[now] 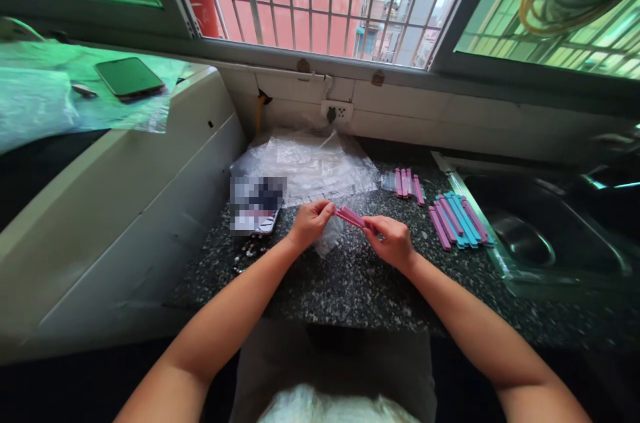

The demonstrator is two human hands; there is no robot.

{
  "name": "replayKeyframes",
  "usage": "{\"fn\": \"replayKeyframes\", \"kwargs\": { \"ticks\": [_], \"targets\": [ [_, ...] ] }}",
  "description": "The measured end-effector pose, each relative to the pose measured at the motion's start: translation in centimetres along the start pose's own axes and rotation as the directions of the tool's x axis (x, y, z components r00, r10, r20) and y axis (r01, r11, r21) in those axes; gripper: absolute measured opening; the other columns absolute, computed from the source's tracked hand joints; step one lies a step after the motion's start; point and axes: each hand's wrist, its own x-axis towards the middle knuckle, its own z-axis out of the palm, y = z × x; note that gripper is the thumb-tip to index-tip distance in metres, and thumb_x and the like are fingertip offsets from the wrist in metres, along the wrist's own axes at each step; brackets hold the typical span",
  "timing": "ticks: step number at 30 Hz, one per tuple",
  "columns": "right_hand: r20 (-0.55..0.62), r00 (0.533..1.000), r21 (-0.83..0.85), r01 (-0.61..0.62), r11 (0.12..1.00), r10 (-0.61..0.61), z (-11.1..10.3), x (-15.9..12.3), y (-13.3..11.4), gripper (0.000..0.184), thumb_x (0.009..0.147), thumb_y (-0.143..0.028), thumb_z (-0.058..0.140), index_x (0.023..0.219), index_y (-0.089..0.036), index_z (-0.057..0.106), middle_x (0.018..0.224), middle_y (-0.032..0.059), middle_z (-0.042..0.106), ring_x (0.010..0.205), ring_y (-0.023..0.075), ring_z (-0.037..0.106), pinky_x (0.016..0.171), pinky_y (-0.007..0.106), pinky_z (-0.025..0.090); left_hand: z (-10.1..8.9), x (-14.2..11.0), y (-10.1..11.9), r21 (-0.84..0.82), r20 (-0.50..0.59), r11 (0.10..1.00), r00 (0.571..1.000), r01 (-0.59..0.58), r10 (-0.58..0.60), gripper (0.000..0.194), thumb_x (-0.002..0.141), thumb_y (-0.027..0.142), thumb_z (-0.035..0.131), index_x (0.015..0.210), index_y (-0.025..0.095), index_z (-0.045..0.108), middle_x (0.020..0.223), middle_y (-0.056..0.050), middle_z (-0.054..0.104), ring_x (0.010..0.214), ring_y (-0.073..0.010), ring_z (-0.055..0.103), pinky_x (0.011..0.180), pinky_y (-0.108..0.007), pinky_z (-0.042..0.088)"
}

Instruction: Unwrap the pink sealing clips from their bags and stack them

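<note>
While the left hand [311, 222] and right hand [393, 241] pinch held strips [352, 216], others lie near the sink [506, 271]

Where the two hands come near each other above the speckled dark bench [345, 293], a few slim pink strips span the gap between them. The left hand has its fingertips clamped on the upper-left end; the right hand has thumb and fingers clamped on the lower-right end, so the strips slope down to the right. Just below them is a crumpled clear bag [329, 238]; whether it touches the strips I cannot tell.

Beyond the hands, clear plastic bags [320, 160] spread toward the wall. A phone [273, 216], its screen blurred out, lies at their near left corner, with small shiny pieces [249, 251] scattered just nearer than it. To the right of the bags is a small group of pink strips [409, 184] with clear plastic about it. Nearer the sink lies a larger pile of pink and blue strips [460, 220], roughly side by side, its right end close to the rim. A metal bowl [520, 240] sits in the basin. On the wall behind, a dark plug [331, 115] is in a white socket [343, 110], below a barred window [310, 10].
</note>
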Motion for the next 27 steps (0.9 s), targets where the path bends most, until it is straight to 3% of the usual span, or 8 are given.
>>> {"fn": "replayKeyframes", "kwargs": {
  "ticks": [6,10,19,27],
  "targets": [
    [0.019,0.999,-0.012,-0.027,1.0,0.027,0.15,-0.06,0.06,0.017,0.084,-0.023,0.05,0.094,-0.022,0.063,0.08,0.0054,0.068,0.073,0.0168,0.063,0.068,0.03,0.051,0.14,-0.3,0.29,-0.033,0.049,0.999,0.999,-0.013,0.014,0.039,0.079,0.05,0.041,0.06,0.016,0.048,0.049,0.004,0.039,0.048,-0.0082,0.034,0.048,-0.022,0.028],
    [-0.004,1.0,-0.026,-0.003,1.0,0.003,0.18,-0.06,0.06,0.016,0.084,-0.023,0.05,0.094,-0.022,0.063,0.081,0.0057,0.068,0.075,0.017,0.063,0.069,0.03,0.052,0.35,-0.41,0.53,-0.014,0.071,0.999,0.997,-0.041,0.042,0.037,0.075,0.05,0.049,0.063,0.015,0.052,0.051,0.005,0.038,0.049,-0.0073,0.033,0.048,-0.021,0.026],
    [0.003,1.0,-0.042,-0.005,0.999,0.005,0.35,-0.23,0.09,0.016,0.083,-0.024,0.053,0.094,-0.023,0.064,0.082,0.0054,0.067,0.076,0.017,0.062,0.07,0.031,0.051,0.65,-0.17,0.03,-0.079,0.075,0.997,0.997,0.01,-0.004,0.036,0.071,0.049,0.056,0.061,0.014,0.052,0.05,0.005,0.039,0.049,-0.0063,0.032,0.046,-0.02,0.026],
    [0.121,0.983,0.203,-0.16,0.966,0.138,0.27,0.19,-0.84,0.015,0.081,-0.029,0.056,0.092,-0.02,0.062,0.073,0.0023,0.063,0.062,0.0133,0.057,0.057,0.025,0.047,0.52,-0.14,0.42,-0.091,0.105,0.996,0.994,0.006,0.004,0.032,0.069,0.045,0.058,0.063,0.014,0.053,0.051,0.004,0.044,0.049,-0.0059,0.035,0.046,-0.019,0.028]
  ]
}}
